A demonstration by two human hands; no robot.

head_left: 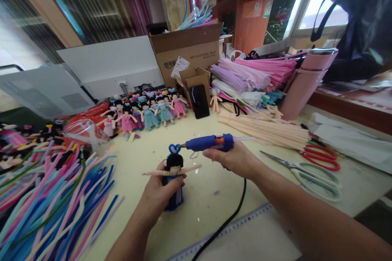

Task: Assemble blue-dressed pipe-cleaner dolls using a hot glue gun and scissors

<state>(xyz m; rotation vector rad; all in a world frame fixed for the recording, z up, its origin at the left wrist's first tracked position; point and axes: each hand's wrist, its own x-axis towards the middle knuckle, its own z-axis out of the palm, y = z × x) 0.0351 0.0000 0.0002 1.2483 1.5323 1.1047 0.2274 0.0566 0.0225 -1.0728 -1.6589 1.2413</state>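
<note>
My left hand is closed around a pipe-cleaner doll with black hair, a blue dress and beige arms stretched out sideways. On top of the doll's head stands a blue heart. My right hand grips a blue glue gun with an orange part on its side and a glue stick coming out of its back. The nozzle points left and is at the heart's right edge; whether it touches, I cannot tell. A black cord runs down from the glue gun across the table.
Loose pipe cleaners cover the left side. Finished dolls stand at the back beside a black phone. To the right lie beige pipe cleaners, green-handled scissors, red-handled scissors and a pink bottle. A ruler lies in front.
</note>
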